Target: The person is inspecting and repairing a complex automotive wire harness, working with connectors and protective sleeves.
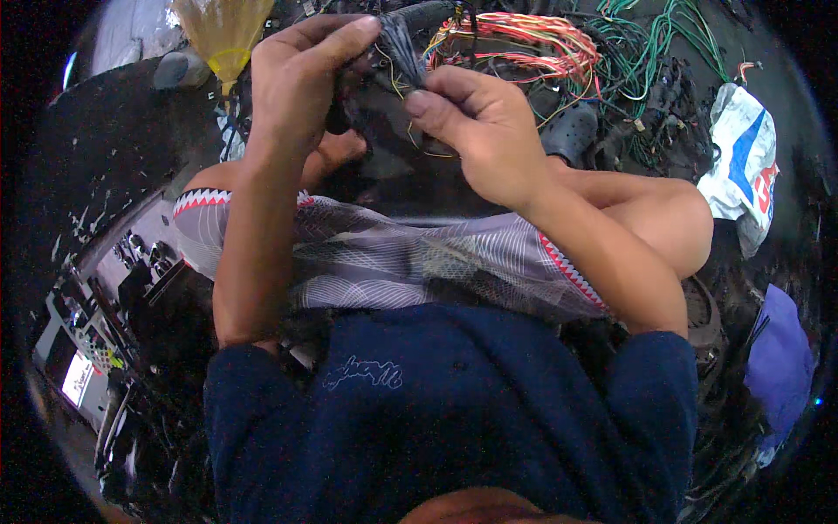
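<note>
A bundle of thin dark grey wires (398, 50) is stretched between my hands at the top middle, with a thin yellow wire (393, 74) dangling beside it. My left hand (305, 65) pinches the bundle's upper end between thumb and fingers. My right hand (471, 122) grips its lower end, thumb uppermost. Just beyond them lies a long bundle of red, white and yellow wires (515, 31), with tangled green wires (655, 44) to its right.
My bent legs (655, 218) surround the work. Around me are a dark floor (113, 131), a yellow broom (218, 39), a dark clog (567, 131), a white printed sack (733, 157), a purple cloth or bag (777, 367) and cluttered items (96, 349) at the left.
</note>
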The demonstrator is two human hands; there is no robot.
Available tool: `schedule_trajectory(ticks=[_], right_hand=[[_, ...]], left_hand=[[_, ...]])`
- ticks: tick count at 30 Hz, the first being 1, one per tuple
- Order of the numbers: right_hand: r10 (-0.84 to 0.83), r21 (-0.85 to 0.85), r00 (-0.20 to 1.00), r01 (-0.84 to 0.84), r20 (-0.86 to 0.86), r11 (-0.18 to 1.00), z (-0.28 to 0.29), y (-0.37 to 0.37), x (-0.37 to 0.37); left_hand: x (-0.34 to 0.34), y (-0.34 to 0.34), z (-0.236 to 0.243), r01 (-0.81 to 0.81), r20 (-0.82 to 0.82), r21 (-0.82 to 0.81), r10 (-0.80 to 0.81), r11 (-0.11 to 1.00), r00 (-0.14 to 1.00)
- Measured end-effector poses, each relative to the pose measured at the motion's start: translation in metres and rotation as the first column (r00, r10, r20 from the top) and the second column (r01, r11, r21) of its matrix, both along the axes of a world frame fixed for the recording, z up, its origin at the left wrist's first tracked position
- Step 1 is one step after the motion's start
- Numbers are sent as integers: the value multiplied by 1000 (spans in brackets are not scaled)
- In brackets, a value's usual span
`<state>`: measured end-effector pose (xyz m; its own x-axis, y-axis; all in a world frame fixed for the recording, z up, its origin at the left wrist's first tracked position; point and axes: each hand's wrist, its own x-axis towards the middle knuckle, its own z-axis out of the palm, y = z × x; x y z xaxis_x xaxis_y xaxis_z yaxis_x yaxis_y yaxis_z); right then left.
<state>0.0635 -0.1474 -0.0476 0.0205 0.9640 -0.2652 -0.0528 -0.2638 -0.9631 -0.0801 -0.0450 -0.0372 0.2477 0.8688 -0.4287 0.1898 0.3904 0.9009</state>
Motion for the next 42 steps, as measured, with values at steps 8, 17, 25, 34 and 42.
schedule_trajectory(ticks=[8,17,25,34,42], right_hand=[[-231,346,783,21,578,938,33,18,59],[-169,69,873,155,458,985,40,49,51],[-105,47,672,104,733,993,-17,96,63],[-446,457,671,177,592,872,9,81,82],[375,-32,648,-476,663,879,4,11,33]], left_hand=[[2,-14,0,454,-338,297,-352,840,873],[2,-45,28,621,-400,626,-490,471,775],[0,-64,48,622,-294,671,-625,404,723],[-11,-13,18,176,97,-135,-164,975,982],[-30,15,-4,227,388,-144,-156,963,908]])
